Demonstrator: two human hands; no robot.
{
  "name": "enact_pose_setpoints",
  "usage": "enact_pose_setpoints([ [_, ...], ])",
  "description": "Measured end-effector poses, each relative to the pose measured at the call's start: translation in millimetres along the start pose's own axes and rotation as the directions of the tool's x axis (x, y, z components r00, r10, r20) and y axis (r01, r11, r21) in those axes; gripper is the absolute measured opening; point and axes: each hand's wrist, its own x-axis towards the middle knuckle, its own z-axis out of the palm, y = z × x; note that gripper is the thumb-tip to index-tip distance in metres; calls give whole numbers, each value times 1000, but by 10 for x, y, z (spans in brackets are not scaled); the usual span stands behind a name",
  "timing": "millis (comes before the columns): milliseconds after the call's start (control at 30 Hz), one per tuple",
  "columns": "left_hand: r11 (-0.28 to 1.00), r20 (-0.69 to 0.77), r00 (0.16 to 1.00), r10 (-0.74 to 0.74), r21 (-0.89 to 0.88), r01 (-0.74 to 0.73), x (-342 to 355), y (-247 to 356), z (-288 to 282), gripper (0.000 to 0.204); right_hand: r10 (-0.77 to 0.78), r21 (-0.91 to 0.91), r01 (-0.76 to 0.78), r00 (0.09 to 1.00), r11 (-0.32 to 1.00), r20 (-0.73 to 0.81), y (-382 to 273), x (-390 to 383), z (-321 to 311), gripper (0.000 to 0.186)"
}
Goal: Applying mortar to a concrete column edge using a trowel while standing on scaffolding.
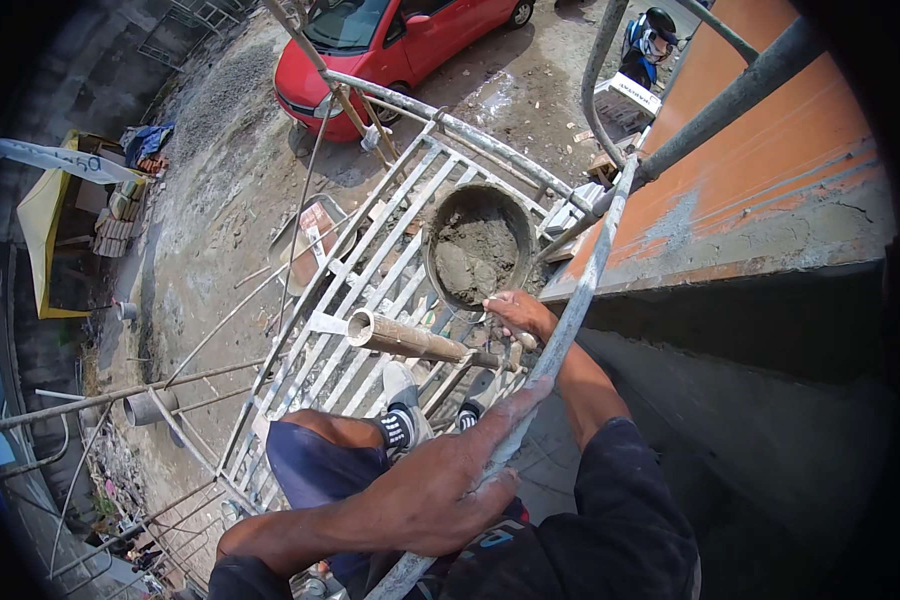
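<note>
A round dark bucket (429, 255) of wet grey mortar (477, 250) stands on the slatted metal platform (375, 255). My right hand (520, 313) is closed at its near rim, and the tan, rounded end of a tool handle (524, 342) sticks out below the fingers. The rest of that tool is hidden. Nearer to me, my left hand (460, 475) wraps around a mortar-splashed metal scaffold pole (570, 330) that slants across the view. A thick tan bamboo-like tube (410, 338) lies between the bucket and my feet.
An orange wall (760, 150) with a rough mortar edge rises on the right. Scaffold rails (450, 125) border the platform. On the ground below stand a red car (390, 50), a wheelbarrow (315, 235) and a yellow canopy (50, 235). My shoe (402, 385) rests on the slats.
</note>
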Motion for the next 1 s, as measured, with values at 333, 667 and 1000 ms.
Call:
enact_pose_setpoints([
  [333,970,-127,966,-224,71,234,53,164,75,79,-28,723,251,952,643,-305,209,-1774,731,35],
  [667,990,-62,996,58,131,-49,275,-542,-308,57,119,140,985,128,99,-985,-553,-3530,879,36],
  [1000,927,-115,960,254,312,-208,494,-828,-797,29,292,-820,566,-800,80,-524,-1380,-4352,-111,47],
])
